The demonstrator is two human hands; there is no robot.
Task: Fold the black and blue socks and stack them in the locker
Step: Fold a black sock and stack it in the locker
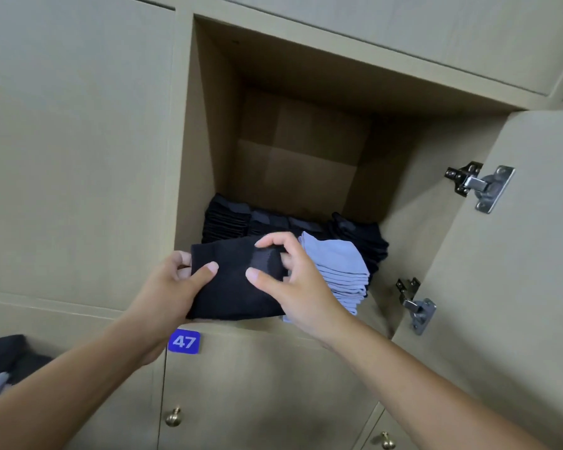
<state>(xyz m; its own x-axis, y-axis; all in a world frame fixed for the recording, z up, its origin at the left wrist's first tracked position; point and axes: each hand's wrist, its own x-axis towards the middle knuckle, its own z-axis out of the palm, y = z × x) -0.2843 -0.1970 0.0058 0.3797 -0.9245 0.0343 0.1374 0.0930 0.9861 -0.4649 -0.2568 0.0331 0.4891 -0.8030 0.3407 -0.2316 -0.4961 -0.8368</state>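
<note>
We had one folded black sock (238, 284) at the locker (205, 131) mouth, left hand (173, 287) fingers clamped on it, right hand (293, 280) fingers curled, pinching its top. One blue stack (342, 271) sat beside it; black stacks (273, 222) behind were too murky to count.

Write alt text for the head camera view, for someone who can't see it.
Two bare hands, left hand and right hand, hold a folded black sock at the front of an open locker. Beside it sits a stack of folded blue socks, with black sock stacks behind. The door below is numbered 47.
</note>
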